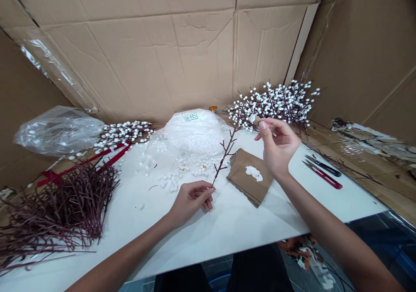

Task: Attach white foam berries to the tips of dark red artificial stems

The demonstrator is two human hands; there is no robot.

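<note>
Two hands are posed over a white tabletop (182, 248). The left hand (191, 201) pinches the near end of a brown twig (226, 153), mid-scene and slanting to the far right, between thumb and fingers; too loose a pinch could let it turn, too tight a one could snap it. The right hand (282, 142) has its fingers pressed together on a small pale piece (252, 118), not clearly identifiable; a slip could drop it, and a lowered wrist could smear the white paste (254, 173) on the cardboard piece (238, 170). Materials, left to right: a filmy, crumpled clear bag (58, 131); thin, dark, tangled bare twigs (65, 201); flat red ribbon (113, 158); stems with white berries (125, 131); rounded loose beads (201, 166), liable to scatter if brushed; a glossy, bulging bag (201, 131); the fluted-edged cardboard piece; a dense white-berried bunch (276, 103); slim, pointed black snips (325, 166) and red snips (325, 178).
</note>
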